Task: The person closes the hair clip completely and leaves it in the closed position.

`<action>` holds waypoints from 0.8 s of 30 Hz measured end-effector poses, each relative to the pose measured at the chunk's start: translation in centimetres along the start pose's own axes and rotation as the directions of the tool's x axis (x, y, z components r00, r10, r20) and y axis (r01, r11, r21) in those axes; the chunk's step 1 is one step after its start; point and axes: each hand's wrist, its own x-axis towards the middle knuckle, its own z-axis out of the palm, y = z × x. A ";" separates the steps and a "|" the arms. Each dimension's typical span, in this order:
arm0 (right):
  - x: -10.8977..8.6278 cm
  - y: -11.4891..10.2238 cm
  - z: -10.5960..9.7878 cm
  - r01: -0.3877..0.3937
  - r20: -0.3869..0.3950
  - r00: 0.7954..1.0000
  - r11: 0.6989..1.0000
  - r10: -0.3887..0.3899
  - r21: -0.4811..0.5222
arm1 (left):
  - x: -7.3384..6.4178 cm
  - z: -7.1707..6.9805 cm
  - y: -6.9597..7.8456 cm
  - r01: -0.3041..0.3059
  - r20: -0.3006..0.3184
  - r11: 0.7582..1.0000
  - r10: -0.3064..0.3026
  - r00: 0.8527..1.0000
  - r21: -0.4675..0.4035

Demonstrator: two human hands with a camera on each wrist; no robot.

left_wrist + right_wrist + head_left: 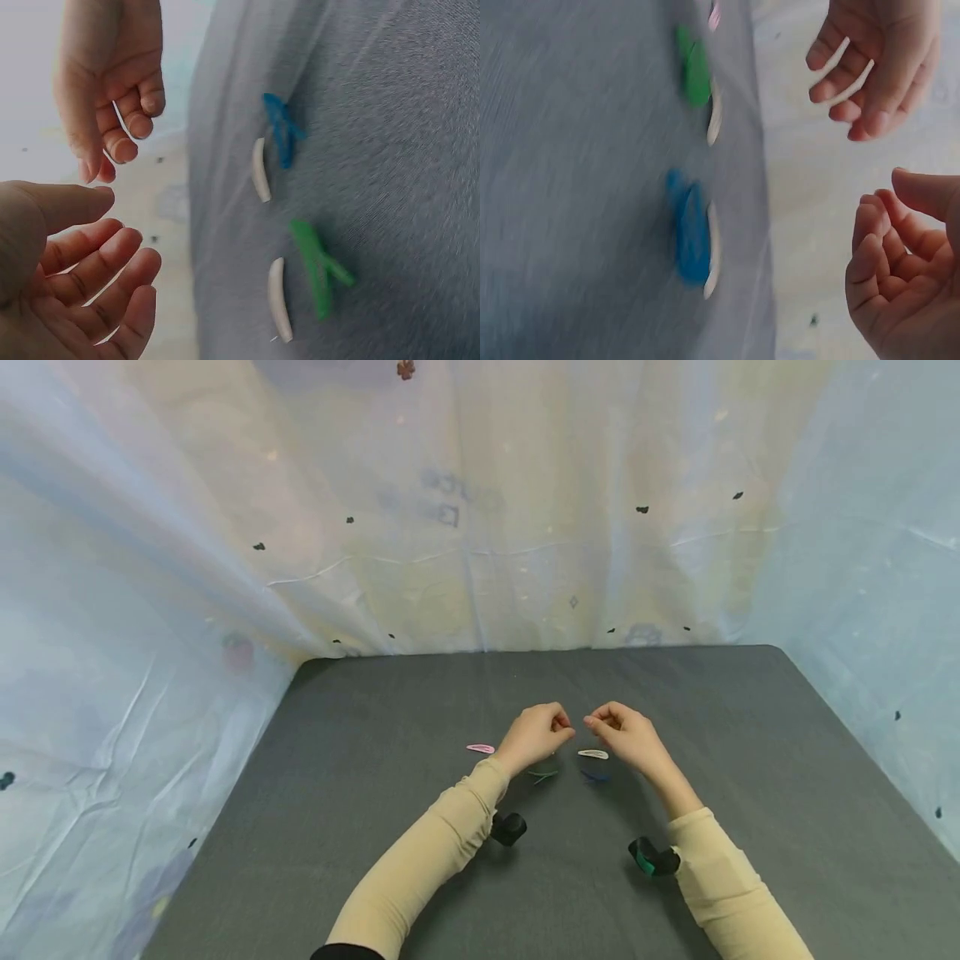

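My left hand and right hand hover above the table, fingertips facing each other across a small gap. Both have loosely bent fingers, and nothing shows between thumb and fingers in either wrist view. Below the right hand lie a cream snap hair clip and a blue hair clip. Under the left hand are a green hair clip and a second cream hair clip, which the hand mostly hides in the head view. A pink snap hair clip rests just left of the left hand.
A dark grey cloth covers the table. Pale patterned curtains hang behind it and at both sides. Black devices are worn at the wrists, the right one with a green patch.
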 end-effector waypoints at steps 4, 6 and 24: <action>-0.4 -1.8 1.0 0.069 -0.013 0.998 0.997 -0.069 0.032 | -1.2 -1.3 0.0 -0.028 -0.023 1.000 0.028 0.999 -0.014; -0.5 -2.6 1.8 0.103 -0.019 0.995 0.994 -0.102 0.047 | -1.8 -1.6 -0.3 -0.033 -0.045 0.999 0.032 0.998 -0.009; -0.3 -3.6 12.2 0.091 0.082 0.991 0.983 -0.105 0.161 | -8.5 -1.9 -9.1 0.121 -0.186 0.989 -0.135 0.973 -0.084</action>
